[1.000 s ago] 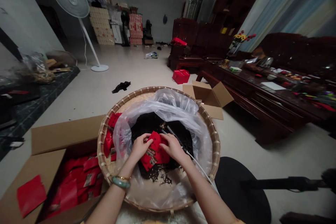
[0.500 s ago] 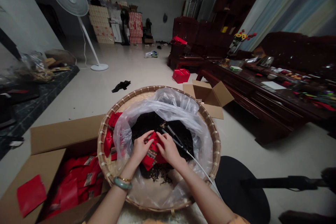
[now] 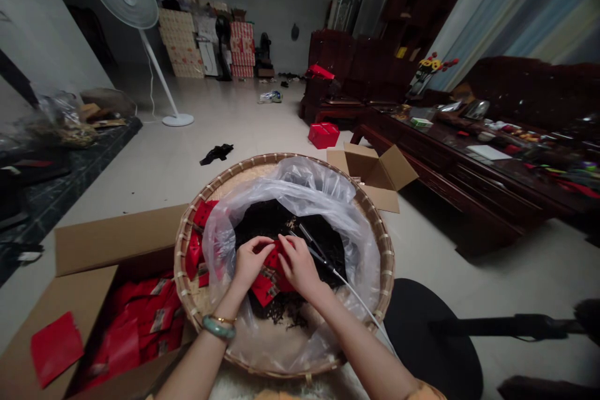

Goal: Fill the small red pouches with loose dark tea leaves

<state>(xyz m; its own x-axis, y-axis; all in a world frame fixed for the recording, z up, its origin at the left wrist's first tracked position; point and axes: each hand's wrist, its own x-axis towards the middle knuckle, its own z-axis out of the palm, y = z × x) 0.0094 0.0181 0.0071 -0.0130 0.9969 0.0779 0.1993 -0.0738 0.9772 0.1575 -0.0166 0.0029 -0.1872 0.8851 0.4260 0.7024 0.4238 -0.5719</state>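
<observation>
Both hands pinch the top edge of a red packet (image 3: 263,288) over a round woven basket (image 3: 387,262). My left hand (image 3: 250,262), with bangles at the wrist, has its fingers closed at the packet's left side. My right hand (image 3: 299,265) is closed on the right side, partly covering the packet. Beneath them, a clear plastic bag (image 3: 363,250) lines the basket around dark, shred-like pieces (image 3: 257,219). Metal tongs (image 3: 315,244) with a white cord or handle lie in the bag, just beyond my right hand. More red packets (image 3: 194,253) rest against the basket's left wall.
At left stands an open carton (image 3: 117,237) full of red packets, one lying on its flap. Another open carton (image 3: 375,175) sits behind the basket at right, beside a dark wooden table (image 3: 435,156). A black round stand base (image 3: 434,337) is at right; a white fan (image 3: 178,119) stands farther back.
The packet's top has shifted slightly, and my fingertips have moved a little along its edge. The basket, cartons and tongs look unmoved.
</observation>
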